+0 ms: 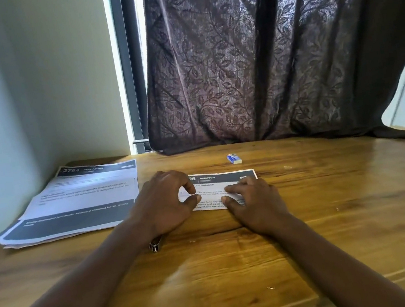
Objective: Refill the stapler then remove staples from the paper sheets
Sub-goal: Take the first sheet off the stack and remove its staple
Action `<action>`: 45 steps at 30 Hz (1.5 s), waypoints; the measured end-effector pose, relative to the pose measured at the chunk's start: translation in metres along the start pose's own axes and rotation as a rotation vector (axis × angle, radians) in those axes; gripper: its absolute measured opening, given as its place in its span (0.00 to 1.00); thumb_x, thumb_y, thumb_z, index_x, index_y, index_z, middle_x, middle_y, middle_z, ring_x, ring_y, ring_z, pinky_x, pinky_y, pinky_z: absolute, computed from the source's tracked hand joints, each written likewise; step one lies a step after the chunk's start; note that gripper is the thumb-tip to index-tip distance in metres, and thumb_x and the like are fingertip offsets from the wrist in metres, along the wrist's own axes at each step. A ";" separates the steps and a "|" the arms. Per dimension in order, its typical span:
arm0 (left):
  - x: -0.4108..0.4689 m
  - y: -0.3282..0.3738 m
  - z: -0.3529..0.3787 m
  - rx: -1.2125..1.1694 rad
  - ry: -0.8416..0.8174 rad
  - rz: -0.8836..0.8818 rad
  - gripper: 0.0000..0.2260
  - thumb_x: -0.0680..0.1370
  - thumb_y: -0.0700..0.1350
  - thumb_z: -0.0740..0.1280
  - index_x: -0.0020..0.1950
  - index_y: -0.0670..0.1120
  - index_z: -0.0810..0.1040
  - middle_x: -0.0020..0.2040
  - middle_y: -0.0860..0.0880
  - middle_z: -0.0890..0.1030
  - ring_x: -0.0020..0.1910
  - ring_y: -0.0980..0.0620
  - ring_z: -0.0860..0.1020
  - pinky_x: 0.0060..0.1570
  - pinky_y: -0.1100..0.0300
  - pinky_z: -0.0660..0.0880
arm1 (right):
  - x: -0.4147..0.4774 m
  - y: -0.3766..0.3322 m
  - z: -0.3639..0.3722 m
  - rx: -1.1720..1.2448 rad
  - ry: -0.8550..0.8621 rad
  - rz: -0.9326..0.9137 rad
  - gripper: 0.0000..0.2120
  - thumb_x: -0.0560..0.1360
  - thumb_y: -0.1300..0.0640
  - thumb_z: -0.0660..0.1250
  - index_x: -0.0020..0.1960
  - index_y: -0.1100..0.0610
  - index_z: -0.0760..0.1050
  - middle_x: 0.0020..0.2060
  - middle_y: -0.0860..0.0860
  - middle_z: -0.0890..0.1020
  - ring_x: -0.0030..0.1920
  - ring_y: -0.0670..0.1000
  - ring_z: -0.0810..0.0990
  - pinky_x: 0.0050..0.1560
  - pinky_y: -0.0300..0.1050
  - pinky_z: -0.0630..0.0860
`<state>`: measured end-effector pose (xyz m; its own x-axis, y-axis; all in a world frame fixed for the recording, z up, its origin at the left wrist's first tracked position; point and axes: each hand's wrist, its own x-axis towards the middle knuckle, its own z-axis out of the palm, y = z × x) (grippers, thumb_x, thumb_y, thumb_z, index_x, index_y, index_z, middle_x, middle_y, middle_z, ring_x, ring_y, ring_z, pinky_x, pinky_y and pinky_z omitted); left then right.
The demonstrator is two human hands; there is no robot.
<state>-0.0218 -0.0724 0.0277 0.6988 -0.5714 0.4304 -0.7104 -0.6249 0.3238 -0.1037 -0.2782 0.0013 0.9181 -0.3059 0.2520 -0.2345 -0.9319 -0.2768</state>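
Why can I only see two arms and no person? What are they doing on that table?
The camera sits on the person's head and looks down, so you see only their own arms, like when you look at your own hands. There is no robot here. The left hand and the right hand both rest on a small printed paper sheet lying flat on the wooden table. The left fingers are curled at the sheet's left part, as if picking at something tiny; I cannot make out a staple. Beside the left wrist lies a small metal tool, partly hidden. To the left is a stack of printed pages. Farther back lies a little blue and white box, and behind the table hangs a dark curtain.
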 end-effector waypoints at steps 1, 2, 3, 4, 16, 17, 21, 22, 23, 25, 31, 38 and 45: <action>0.003 0.008 0.001 0.004 0.002 -0.003 0.09 0.76 0.57 0.72 0.53 0.56 0.81 0.65 0.55 0.81 0.64 0.51 0.74 0.62 0.52 0.72 | -0.001 -0.001 -0.001 0.001 0.002 0.004 0.24 0.81 0.36 0.58 0.74 0.43 0.71 0.71 0.48 0.71 0.72 0.50 0.66 0.71 0.53 0.62; 0.006 0.017 0.003 0.009 -0.003 -0.010 0.09 0.77 0.55 0.72 0.55 0.55 0.81 0.64 0.53 0.81 0.64 0.51 0.75 0.61 0.53 0.72 | -0.001 -0.002 -0.001 0.002 0.003 0.007 0.24 0.81 0.37 0.58 0.74 0.43 0.71 0.71 0.48 0.71 0.72 0.50 0.66 0.71 0.53 0.62; 0.009 0.026 0.006 0.012 -0.010 -0.019 0.10 0.77 0.54 0.72 0.57 0.54 0.81 0.64 0.52 0.81 0.64 0.50 0.75 0.60 0.54 0.71 | -0.002 -0.003 -0.002 0.003 0.004 0.008 0.23 0.82 0.38 0.57 0.74 0.43 0.71 0.71 0.48 0.71 0.72 0.50 0.66 0.71 0.53 0.62; 0.011 0.034 0.009 0.012 -0.018 -0.033 0.11 0.78 0.53 0.71 0.59 0.53 0.81 0.64 0.51 0.81 0.63 0.49 0.76 0.58 0.55 0.71 | -0.002 -0.003 -0.002 0.003 0.004 0.008 0.23 0.82 0.39 0.57 0.74 0.43 0.71 0.71 0.49 0.70 0.72 0.50 0.66 0.70 0.54 0.62; 0.016 0.065 0.045 -0.040 -0.247 -0.169 0.12 0.82 0.44 0.63 0.64 0.44 0.76 0.67 0.43 0.78 0.65 0.42 0.75 0.58 0.52 0.71 | -0.003 0.001 -0.004 0.046 -0.021 0.020 0.22 0.83 0.40 0.56 0.75 0.43 0.70 0.74 0.49 0.68 0.74 0.52 0.64 0.72 0.54 0.60; 0.015 0.063 0.043 -0.034 -0.250 -0.177 0.14 0.83 0.44 0.62 0.68 0.45 0.75 0.70 0.44 0.76 0.68 0.42 0.73 0.63 0.51 0.70 | -0.003 0.001 -0.004 0.058 -0.030 0.022 0.23 0.83 0.40 0.56 0.75 0.43 0.69 0.74 0.49 0.67 0.75 0.52 0.63 0.73 0.54 0.60; 0.010 0.056 0.037 0.005 -0.268 -0.188 0.18 0.85 0.44 0.59 0.76 0.46 0.70 0.76 0.46 0.70 0.74 0.43 0.68 0.71 0.53 0.63 | -0.002 0.002 -0.005 0.090 -0.050 0.041 0.24 0.81 0.38 0.58 0.76 0.42 0.69 0.76 0.48 0.67 0.75 0.52 0.63 0.73 0.55 0.60; 0.010 0.056 0.036 0.001 -0.267 -0.187 0.19 0.85 0.43 0.59 0.76 0.46 0.69 0.77 0.46 0.70 0.75 0.43 0.67 0.72 0.53 0.63 | -0.002 0.002 -0.005 0.095 -0.053 0.045 0.24 0.81 0.38 0.58 0.75 0.42 0.69 0.76 0.48 0.67 0.75 0.52 0.63 0.73 0.55 0.60; 0.010 0.056 0.036 -0.008 -0.264 -0.190 0.19 0.84 0.43 0.59 0.77 0.46 0.69 0.77 0.46 0.69 0.75 0.43 0.67 0.72 0.53 0.63 | -0.002 0.003 -0.006 0.097 -0.054 0.049 0.24 0.81 0.38 0.58 0.75 0.42 0.69 0.76 0.48 0.67 0.75 0.52 0.63 0.73 0.55 0.59; 0.011 0.052 0.036 -0.040 -0.253 -0.207 0.21 0.84 0.42 0.59 0.78 0.48 0.68 0.78 0.47 0.69 0.76 0.43 0.66 0.72 0.53 0.64 | -0.003 0.004 -0.007 0.097 -0.058 0.061 0.23 0.81 0.37 0.58 0.75 0.40 0.69 0.76 0.47 0.66 0.76 0.52 0.62 0.73 0.56 0.58; 0.007 0.036 0.030 -0.041 -0.293 -0.201 0.23 0.84 0.41 0.58 0.79 0.55 0.66 0.80 0.50 0.65 0.77 0.45 0.64 0.74 0.51 0.64 | -0.006 0.014 -0.015 0.082 -0.091 0.130 0.22 0.81 0.36 0.58 0.74 0.36 0.68 0.78 0.46 0.64 0.77 0.52 0.59 0.76 0.62 0.52; 0.006 0.034 0.031 -0.021 -0.303 -0.172 0.25 0.84 0.41 0.58 0.80 0.55 0.63 0.81 0.51 0.62 0.78 0.43 0.63 0.74 0.47 0.64 | -0.021 0.052 -0.036 0.104 -0.080 0.276 0.25 0.76 0.30 0.62 0.71 0.34 0.71 0.78 0.47 0.65 0.79 0.57 0.57 0.76 0.70 0.45; 0.003 0.034 0.031 0.018 -0.322 -0.140 0.27 0.83 0.42 0.59 0.82 0.53 0.59 0.83 0.50 0.57 0.81 0.45 0.57 0.77 0.47 0.59 | -0.018 0.053 -0.041 0.112 -0.008 0.348 0.21 0.78 0.43 0.68 0.71 0.39 0.73 0.75 0.51 0.70 0.76 0.58 0.64 0.77 0.67 0.53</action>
<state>-0.0416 -0.1123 0.0136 0.7822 -0.6159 0.0938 -0.6059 -0.7170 0.3447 -0.1460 -0.3305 0.0204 0.7918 -0.5994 0.1176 -0.4975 -0.7446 -0.4451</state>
